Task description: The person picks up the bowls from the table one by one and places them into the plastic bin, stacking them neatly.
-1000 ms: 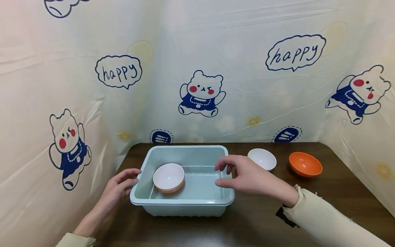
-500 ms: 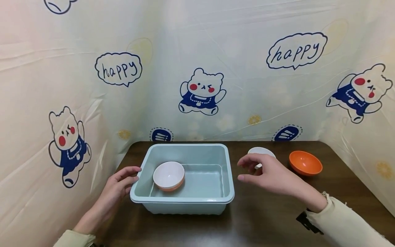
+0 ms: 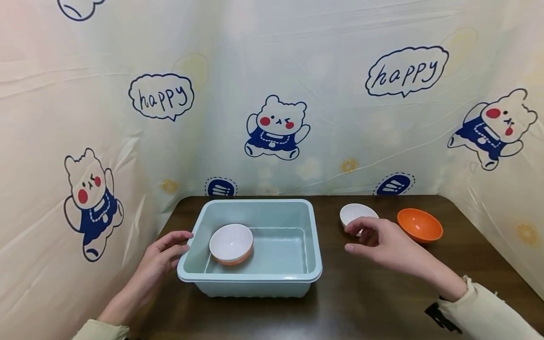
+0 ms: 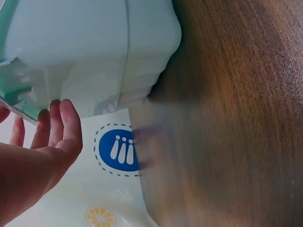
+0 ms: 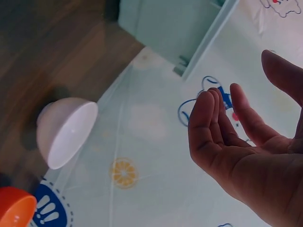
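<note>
Currently, a person appears to be at the reaching step, with the small white bowl [image 3: 356,213] on the dark wooden counter [image 3: 361,302] the likeliest target. That bowl sits right of centre in the head view, with an orange bowl [image 3: 420,224] farther right. The right hand [image 3: 388,244] holds nothing: its fingers are curved, its thumb set apart from them. From the head camera its fingertips overlap the bowl's near edge, but the right wrist view shows the two apart. Left of centre, a pale blue basin [image 3: 255,288] contains a white-lined bowl [image 3: 231,242] with orange showing beneath; whether that is a second, nested bowl is hard to tell. At the basin's left edge, the left hand [image 3: 159,257] touches the rim with loosely bent fingertips, probably to steady it. A bear-print cloth [image 3: 276,56] fills the upper frame. The next move likely calls for bringing the right hand to the small white bowl, thumb and fingers either side of its rim, then closing gently.
</note>
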A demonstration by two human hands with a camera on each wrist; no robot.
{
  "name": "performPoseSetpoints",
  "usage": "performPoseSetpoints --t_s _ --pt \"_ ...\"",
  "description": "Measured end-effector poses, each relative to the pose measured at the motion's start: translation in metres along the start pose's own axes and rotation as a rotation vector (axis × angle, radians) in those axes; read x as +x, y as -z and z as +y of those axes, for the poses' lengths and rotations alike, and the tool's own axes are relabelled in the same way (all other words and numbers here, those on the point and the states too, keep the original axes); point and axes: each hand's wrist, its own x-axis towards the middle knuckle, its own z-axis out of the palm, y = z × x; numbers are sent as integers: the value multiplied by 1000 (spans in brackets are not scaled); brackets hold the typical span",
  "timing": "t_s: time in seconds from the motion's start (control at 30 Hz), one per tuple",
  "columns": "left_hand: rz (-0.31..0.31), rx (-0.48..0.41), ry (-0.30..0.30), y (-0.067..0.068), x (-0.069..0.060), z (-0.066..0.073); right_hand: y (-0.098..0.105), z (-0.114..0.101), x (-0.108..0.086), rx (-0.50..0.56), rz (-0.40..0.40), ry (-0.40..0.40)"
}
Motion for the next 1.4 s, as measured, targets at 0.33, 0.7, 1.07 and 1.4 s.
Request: performPoseSetpoints --t_s 0.33,0.7,1.07,1.4 --pt "11 -9 -1 0 -1 -3 0 32 -4 0 40 -29" --pt "11 -1 10 -2 -1 -2 3 64 -4 -61 117 -50" --pt "4 -2 -3 -1 -1 1 6 86 1 -154 140 -97" --pt "9 2 -4 -1 -1 0 1 108 12 -174 166 -131"
